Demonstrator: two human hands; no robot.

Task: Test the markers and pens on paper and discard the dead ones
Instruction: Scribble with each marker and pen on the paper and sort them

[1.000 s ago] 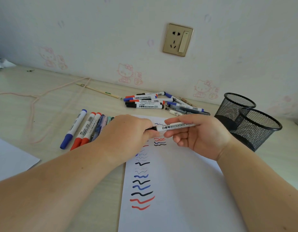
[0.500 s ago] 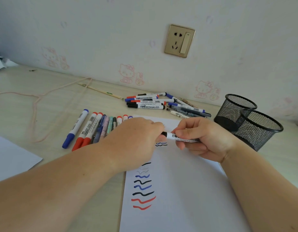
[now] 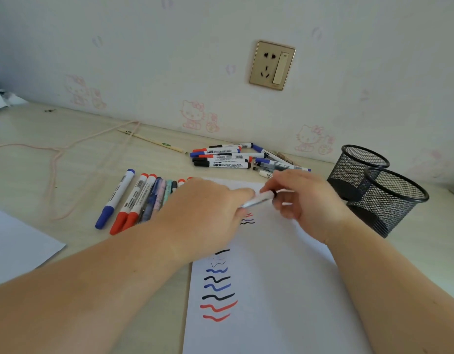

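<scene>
My right hand [image 3: 305, 200] grips a white whiteboard marker [image 3: 259, 199], tilted with its tip down toward the top of the white test sheet [image 3: 271, 290]. My left hand [image 3: 202, 215] rests knuckles-up at the sheet's upper left, fingers curled beside the marker's tip; the cap it pulled off is hidden inside the fist. The sheet carries several wavy black, blue and red strokes down its left side. A row of markers and pens [image 3: 134, 200] lies left of my left hand. A loose pile of markers [image 3: 220, 158] lies at the back by the wall.
Two black mesh pen cups [image 3: 358, 172] [image 3: 391, 200] stand close to my right wrist. Another white sheet [image 3: 16, 241] lies at the left edge. A pink cord [image 3: 52, 159] and a thin stick [image 3: 154, 141] lie on the desk's far left.
The marker was held level between both hands; the cap came off in my left hand, and my right hand has tipped the marker down toward the paper.
</scene>
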